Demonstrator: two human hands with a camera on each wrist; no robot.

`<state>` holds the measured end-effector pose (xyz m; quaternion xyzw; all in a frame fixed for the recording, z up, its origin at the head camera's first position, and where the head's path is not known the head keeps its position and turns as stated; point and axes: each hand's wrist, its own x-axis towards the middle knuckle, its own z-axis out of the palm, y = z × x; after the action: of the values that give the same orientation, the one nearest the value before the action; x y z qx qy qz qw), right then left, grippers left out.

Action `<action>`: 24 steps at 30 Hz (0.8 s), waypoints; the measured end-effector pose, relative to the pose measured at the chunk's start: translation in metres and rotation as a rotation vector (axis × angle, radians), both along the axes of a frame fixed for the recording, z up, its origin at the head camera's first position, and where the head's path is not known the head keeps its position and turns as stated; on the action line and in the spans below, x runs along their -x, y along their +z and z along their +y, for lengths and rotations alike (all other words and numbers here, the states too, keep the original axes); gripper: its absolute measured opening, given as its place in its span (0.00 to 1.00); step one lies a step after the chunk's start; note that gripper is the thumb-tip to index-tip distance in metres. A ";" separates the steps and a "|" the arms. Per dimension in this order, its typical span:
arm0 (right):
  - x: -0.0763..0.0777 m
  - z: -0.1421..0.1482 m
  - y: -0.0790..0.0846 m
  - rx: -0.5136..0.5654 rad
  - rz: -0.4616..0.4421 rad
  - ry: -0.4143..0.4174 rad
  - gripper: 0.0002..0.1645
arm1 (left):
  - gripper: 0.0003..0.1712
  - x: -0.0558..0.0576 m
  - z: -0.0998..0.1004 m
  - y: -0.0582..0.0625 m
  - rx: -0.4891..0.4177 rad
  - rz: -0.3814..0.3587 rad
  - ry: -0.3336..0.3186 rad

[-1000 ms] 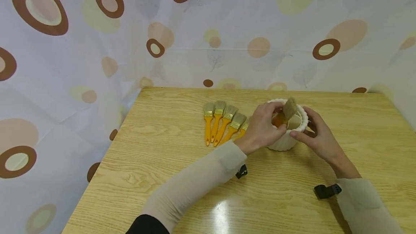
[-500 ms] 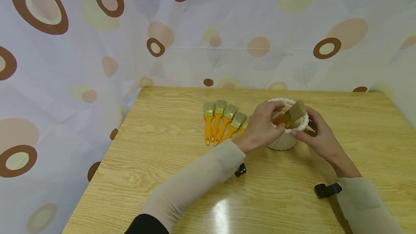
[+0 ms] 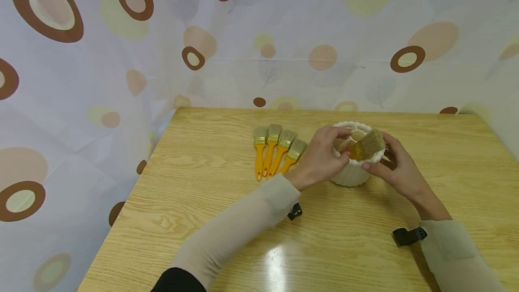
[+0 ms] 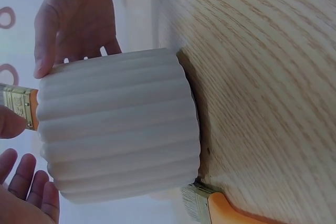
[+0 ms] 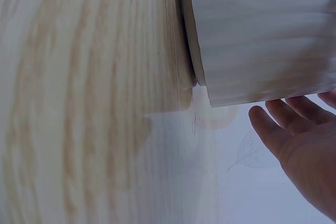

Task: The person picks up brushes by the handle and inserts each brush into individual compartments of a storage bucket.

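Observation:
A white ribbed pot (image 3: pixel 350 177) with a scalloped rim stands upright at the right of the table. Inside it leans a paintbrush (image 3: pixel 371 143), bristles up and tilted over the right rim, its orange handle mostly hidden by the wall. My left hand (image 3: pixel 322 157) is at the pot's left rim, thumb and fingers spread apart. In the left wrist view, the thumb is beside the brush's metal band (image 4: pixel 20 106). My right hand (image 3: pixel 399 170) holds the pot's right side, thumb at the rim and fingers along the wall, as the right wrist view also shows.
Several more paintbrushes with orange handles (image 3: pixel 259 159) lie fanned on the wooden table (image 3: pixel 194 202), left of the pot. The left forearm overlaps their handle ends. A patterned curtain (image 3: pixel 284 80) hangs behind the table and along its left side.
The paintbrush has tipped right and lower into the pot, leaning on the rim. My left hand has let go of it and drawn slightly left. My right hand stays at the pot.

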<state>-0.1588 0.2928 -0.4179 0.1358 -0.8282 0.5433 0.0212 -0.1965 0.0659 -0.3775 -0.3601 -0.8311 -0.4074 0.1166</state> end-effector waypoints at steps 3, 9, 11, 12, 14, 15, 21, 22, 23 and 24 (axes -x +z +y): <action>0.000 0.000 0.000 -0.004 0.008 -0.002 0.51 | 0.25 0.000 -0.003 0.000 0.016 -0.005 0.012; 0.001 0.000 -0.001 -0.027 0.030 -0.013 0.51 | 0.24 0.001 -0.007 -0.003 0.021 0.055 0.045; 0.001 0.000 -0.001 -0.033 0.034 -0.017 0.51 | 0.24 0.000 -0.009 -0.004 0.016 0.060 0.043; 0.001 0.000 -0.001 -0.035 0.035 -0.020 0.51 | 0.25 0.000 -0.010 -0.004 0.013 0.052 0.042; 0.000 0.000 0.000 -0.039 0.035 -0.026 0.51 | 0.25 -0.001 -0.013 -0.004 0.001 0.031 0.040; 0.000 0.000 0.000 -0.040 0.035 -0.028 0.51 | 0.24 -0.001 -0.014 -0.005 -0.009 0.019 0.037; -0.001 0.000 0.001 -0.051 0.050 -0.045 0.51 | 0.21 -0.001 -0.022 -0.010 -0.061 -0.002 0.028; 0.000 0.000 0.001 -0.052 0.053 -0.048 0.51 | 0.20 -0.001 -0.024 -0.012 -0.066 -0.001 0.025; 0.000 0.001 0.001 -0.052 0.055 -0.049 0.52 | 0.20 -0.001 -0.025 -0.013 -0.070 0.005 0.022; 0.000 0.001 0.000 -0.052 0.057 -0.051 0.52 | 0.19 0.000 -0.026 -0.013 -0.073 0.011 0.021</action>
<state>-0.1584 0.2939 -0.4175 0.1307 -0.8441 0.5170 0.0550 -0.1962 0.0395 -0.3908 -0.3492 -0.8186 -0.4345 0.1384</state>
